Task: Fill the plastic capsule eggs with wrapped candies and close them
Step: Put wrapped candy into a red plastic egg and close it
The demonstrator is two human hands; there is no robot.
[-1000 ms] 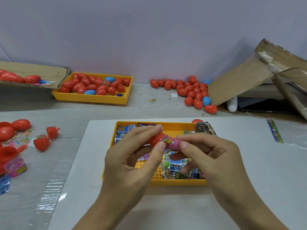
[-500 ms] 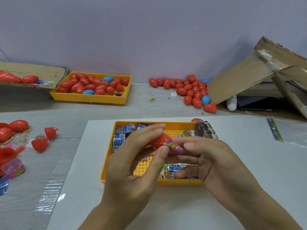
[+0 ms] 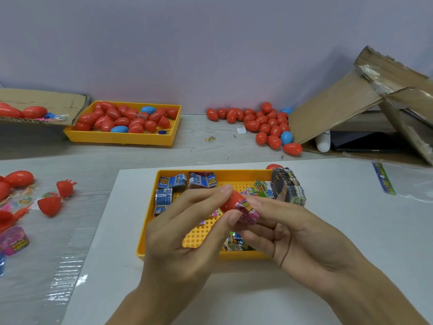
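1. The left hand [image 3: 178, 231] held a red plastic capsule egg half [image 3: 230, 200] above the near yellow perforated plastic tray [image 3: 199, 233] on the counter, its grip closed on the shell between thumb and fingers.
2. The right hand [image 3: 293, 233] pinched a pink wrapped candy [image 3: 247, 211] at the shell's open mouth.
3. Done well, the wrapper probably needed folding in fully, so no edge would block closing.

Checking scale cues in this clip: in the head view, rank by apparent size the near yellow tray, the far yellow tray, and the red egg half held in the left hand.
1. Near yellow tray, though nearness to the camera inflates it.
2. Far yellow tray.
3. Red egg half, pinched by the left hand, smallest.
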